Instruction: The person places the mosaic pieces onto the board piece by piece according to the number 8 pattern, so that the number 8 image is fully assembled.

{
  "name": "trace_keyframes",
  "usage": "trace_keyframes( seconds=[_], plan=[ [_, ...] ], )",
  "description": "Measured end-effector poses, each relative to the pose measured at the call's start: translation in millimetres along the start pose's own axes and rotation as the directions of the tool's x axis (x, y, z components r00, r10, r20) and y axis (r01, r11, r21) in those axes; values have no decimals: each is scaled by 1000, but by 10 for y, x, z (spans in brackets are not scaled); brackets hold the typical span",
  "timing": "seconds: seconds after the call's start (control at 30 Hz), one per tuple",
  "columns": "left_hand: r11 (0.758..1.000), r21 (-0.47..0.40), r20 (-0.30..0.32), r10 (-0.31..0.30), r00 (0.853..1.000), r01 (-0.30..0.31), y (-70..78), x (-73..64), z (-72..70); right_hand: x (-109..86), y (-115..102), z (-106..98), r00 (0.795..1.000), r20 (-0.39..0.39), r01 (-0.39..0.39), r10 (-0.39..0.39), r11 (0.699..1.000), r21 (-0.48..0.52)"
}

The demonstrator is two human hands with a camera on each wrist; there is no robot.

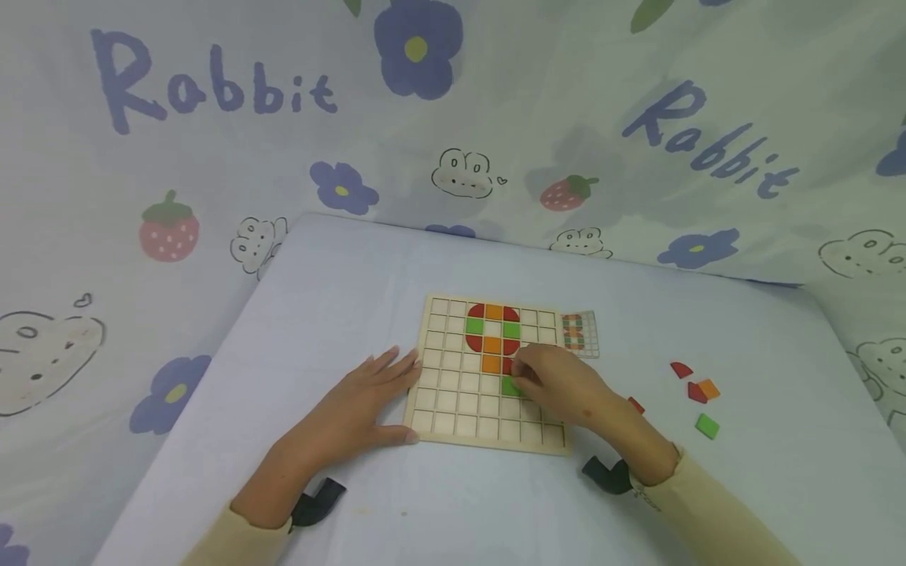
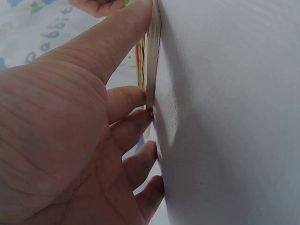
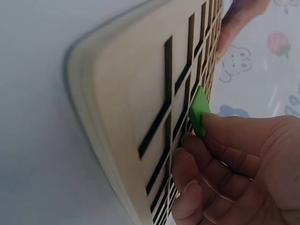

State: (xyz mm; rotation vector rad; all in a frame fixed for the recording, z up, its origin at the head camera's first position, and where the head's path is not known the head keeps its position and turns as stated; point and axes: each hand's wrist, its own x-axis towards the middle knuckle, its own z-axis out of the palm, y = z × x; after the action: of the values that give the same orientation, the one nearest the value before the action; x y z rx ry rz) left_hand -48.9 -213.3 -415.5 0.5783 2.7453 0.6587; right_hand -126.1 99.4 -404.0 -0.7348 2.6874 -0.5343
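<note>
The hands are apart. The left hand [image 1: 361, 402] lies with fingers spread, thumb and fingertips touching the near side of the board [image 1: 447, 403]; the right hand [image 1: 562, 385] pinches a green tile [image 3: 199, 108] over the board, between itself and the left hand's side. The tile looks tilted against the grid, so it could catch on a divider if let go before it lies flat. An orange tile [image 1: 491, 364] and a red tile [image 1: 506, 366] sit just beyond the right fingertips; a knuckle brushing them could lift one. Should the left hand ease off, a push might slide the board on the surface [image 1: 340, 299]. A loose red piece [image 1: 635, 405] beside the right wrist could be swept away by the sleeve [image 1: 715, 503].
</note>
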Motion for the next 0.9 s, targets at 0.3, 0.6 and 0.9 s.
trace_keyframes(
  seconds=[0.3,0.6,0.9],
  plan=[
    [1000,14,-6,-7,1000,7,0,9,9,-24,6,59,999,-42,9,-6,997,79],
    [1000,16,-3,-11,1000,11,8,8,-2,-83,-22,85,997,-63,-33,41,992,119],
    [1000,22,-4,-9,1000,9,9,7,-1,-222,5,100,993,-117,-12,22,996,89]
  ],
)
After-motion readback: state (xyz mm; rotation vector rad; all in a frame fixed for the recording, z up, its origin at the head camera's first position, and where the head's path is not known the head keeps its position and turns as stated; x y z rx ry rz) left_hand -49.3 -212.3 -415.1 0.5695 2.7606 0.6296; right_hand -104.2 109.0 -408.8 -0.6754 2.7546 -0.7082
